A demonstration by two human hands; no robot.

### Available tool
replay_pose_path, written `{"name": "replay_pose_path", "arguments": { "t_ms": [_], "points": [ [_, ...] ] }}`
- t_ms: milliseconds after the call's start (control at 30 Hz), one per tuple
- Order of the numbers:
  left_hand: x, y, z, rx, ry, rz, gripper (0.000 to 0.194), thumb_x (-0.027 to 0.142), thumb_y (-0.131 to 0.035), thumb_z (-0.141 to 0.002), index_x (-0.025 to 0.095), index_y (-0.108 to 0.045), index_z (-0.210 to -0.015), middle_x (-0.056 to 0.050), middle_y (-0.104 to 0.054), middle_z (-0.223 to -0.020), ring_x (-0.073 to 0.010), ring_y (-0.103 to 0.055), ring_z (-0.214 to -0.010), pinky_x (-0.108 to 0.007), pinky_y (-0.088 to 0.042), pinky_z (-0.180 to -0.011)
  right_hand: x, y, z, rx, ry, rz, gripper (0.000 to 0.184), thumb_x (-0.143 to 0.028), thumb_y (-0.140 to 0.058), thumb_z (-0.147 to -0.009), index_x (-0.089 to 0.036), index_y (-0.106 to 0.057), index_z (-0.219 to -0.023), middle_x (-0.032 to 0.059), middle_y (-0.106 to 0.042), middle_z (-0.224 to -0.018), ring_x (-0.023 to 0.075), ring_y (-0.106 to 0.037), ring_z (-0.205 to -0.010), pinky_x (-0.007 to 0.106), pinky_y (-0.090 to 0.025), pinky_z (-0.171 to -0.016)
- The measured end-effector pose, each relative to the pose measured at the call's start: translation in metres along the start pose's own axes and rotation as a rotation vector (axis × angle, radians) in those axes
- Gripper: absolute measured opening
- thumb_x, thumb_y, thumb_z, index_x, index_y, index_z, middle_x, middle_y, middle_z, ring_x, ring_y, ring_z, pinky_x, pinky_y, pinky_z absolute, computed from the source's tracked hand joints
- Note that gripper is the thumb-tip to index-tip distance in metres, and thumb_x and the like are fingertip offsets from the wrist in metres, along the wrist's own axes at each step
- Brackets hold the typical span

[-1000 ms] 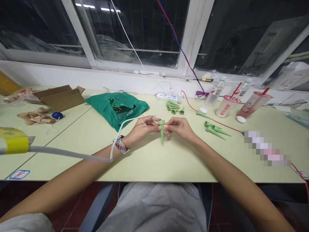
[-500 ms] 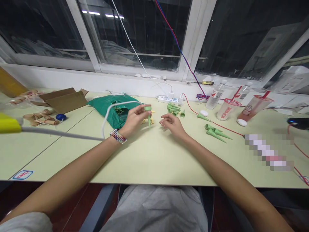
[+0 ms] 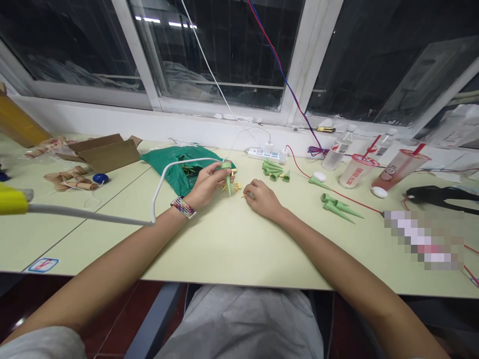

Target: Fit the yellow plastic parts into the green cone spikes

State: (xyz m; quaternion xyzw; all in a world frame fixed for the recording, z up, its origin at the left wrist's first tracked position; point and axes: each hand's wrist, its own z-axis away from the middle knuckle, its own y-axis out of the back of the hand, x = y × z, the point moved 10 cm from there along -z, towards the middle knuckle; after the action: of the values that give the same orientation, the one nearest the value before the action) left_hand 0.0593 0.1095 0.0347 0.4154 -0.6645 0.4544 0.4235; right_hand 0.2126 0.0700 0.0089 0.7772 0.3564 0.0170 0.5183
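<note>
While the left hand (image 3: 205, 186) pinches a green plastic spike (image 3: 228, 178) between its fingers, long axis nearly upright and tip down, the right hand (image 3: 263, 199) lies just beside it, fingers curled low on the tabletop (image 3: 232, 249), any hold hidden. Small yellow pieces (image 3: 231, 188) sit between the hands; a green plastic bag (image 3: 184, 167) lies beyond, toward upper left.

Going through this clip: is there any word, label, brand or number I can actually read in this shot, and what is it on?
Nothing here can be read for certain.
Red print on the translucent plastic cup: too small to read.
Label on the plastic water bottle: too small and blurred to read.
Blue-edged sticker with a red mark: too small to read.
Power strip: no legible marking.
</note>
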Motion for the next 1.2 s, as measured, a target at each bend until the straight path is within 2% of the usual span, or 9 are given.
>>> {"name": "replay_pose_path", "arguments": {
  "t_ms": [133, 233, 333, 467, 700, 800, 933, 1067, 1200],
  "points": [
    [-0.012, -0.02, 0.011, -0.119, 0.094, 0.017, 0.044, 0.025, -0.088, -0.072, 0.017, -0.071, -0.111, -0.004, -0.073, -0.093, -0.0167, -0.071, -0.085, -0.031, -0.055, -0.084, 0.011, 0.018, 0.024, -0.013, -0.061, -0.226, 0.007, -0.023, -0.059, -0.094, -0.021, -0.064, -0.099, 0.0045, -0.068, -0.096, 0.0198, -0.063, -0.091, 0.033, -0.049, -0.08],
    [-0.022, -0.037, 0.023, -0.181, 0.165, 0.007, 0.043, 0.021, -0.087, -0.073, 0.015, -0.071, -0.112, -0.007, -0.074, -0.097, -0.0178, -0.071, -0.088, -0.032, -0.054, -0.088, 0.016, 0.045, 0.04, 0.132, -0.112, -0.44, 0.009, -0.03, -0.062, -0.095, -0.022, -0.063, -0.097, 0.0018, -0.068, -0.091, 0.0164, -0.065, -0.08, 0.031, -0.053, -0.073],
    [-0.03, -0.056, 0.035, -0.269, 0.209, 0.013, 0.042, 0.02, -0.085, -0.075, 0.014, -0.071, -0.113, -0.007, -0.074, -0.096, -0.0176, -0.071, -0.087, -0.032, -0.052, -0.086, 0.005, 0.073, 0.049, 0.283, -0.034, -0.484, 0.009, -0.031, -0.065, -0.095, -0.022, -0.066, -0.095, 0.0037, -0.069, -0.095, 0.0169, -0.066, -0.082, 0.031, -0.056, -0.073],
    [-0.034, -0.064, 0.042, -0.302, 0.244, 0.016, 0.038, 0.019, -0.084, -0.076, 0.014, -0.071, -0.111, -0.006, -0.073, -0.091, -0.0172, -0.07, -0.085, -0.031, -0.051, -0.084, -0.012, 0.087, 0.05, 0.339, 0.109, -0.452, 0.008, -0.028, -0.065, -0.096, -0.023, -0.071, -0.097, 0.0055, -0.07, -0.095, 0.0181, -0.066, -0.083, 0.033, -0.059, -0.073],
    [-0.031, -0.076, 0.052, -0.393, 0.245, 0.043, 0.019, 0.019, -0.08, -0.079, 0.015, -0.071, -0.096, -0.006, -0.072, -0.091, -0.0165, -0.068, -0.085, -0.03, -0.051, -0.083, -0.029, 0.087, 0.052, 0.322, 0.212, -0.404, 0.011, -0.025, -0.062, -0.098, -0.024, -0.073, -0.096, 0.0066, -0.072, -0.096, 0.0195, -0.068, -0.086, 0.035, -0.057, -0.076],
    [-0.032, -0.081, 0.057, -0.41, 0.256, 0.036, 0.022, 0.02, -0.08, -0.081, 0.015, -0.071, -0.101, -0.006, -0.072, -0.091, -0.0178, -0.069, -0.087, -0.032, -0.051, -0.087, -0.024, 0.08, 0.05, 0.292, 0.103, -0.504, 0.01, -0.032, -0.068, -0.095, -0.023, -0.072, -0.095, 0.0055, -0.073, -0.091, 0.0194, -0.07, -0.082, 0.035, -0.058, -0.077],
    [-0.027, -0.081, 0.056, -0.372, 0.199, -0.021, 0.03, 0.022, -0.081, -0.08, 0.017, -0.07, -0.108, -0.004, -0.073, -0.086, -0.0182, -0.07, -0.084, -0.033, -0.052, -0.085, -0.005, 0.055, 0.048, 0.18, -0.16, -0.822, 0.028, -0.049, -0.058, -0.1, -0.022, -0.066, -0.099, 0.0018, -0.072, -0.072, 0.0182, -0.07, -0.066, 0.033, -0.059, -0.068],
    [-0.026, -0.079, 0.054, -0.35, 0.195, 0.039, 0.027, 0.021, -0.082, -0.08, 0.017, -0.071, -0.104, -0.004, -0.073, -0.093, -0.0179, -0.07, -0.088, -0.033, -0.053, -0.087, -0.012, 0.049, 0.046, 0.096, -0.118, -0.93, 0.03, -0.05, -0.064, -0.096, -0.024, -0.059, -0.112, 0.001, -0.074, -0.081, 0.0185, -0.073, -0.078, 0.033, -0.059, -0.076],
    [-0.029, -0.076, 0.054, -0.351, 0.22, 0.004, 0.031, 0.021, -0.082, -0.079, 0.017, -0.07, -0.107, -0.005, -0.073, -0.089, -0.019, -0.071, -0.087, -0.034, -0.052, -0.086, -0.008, 0.053, 0.048, 0.092, -0.126, -0.767, 0.03, -0.052, -0.065, -0.095, -0.022, -0.064, -0.095, 0.0026, -0.074, -0.081, 0.0181, -0.07, -0.074, 0.031, -0.056, -0.072]
  ]
}}
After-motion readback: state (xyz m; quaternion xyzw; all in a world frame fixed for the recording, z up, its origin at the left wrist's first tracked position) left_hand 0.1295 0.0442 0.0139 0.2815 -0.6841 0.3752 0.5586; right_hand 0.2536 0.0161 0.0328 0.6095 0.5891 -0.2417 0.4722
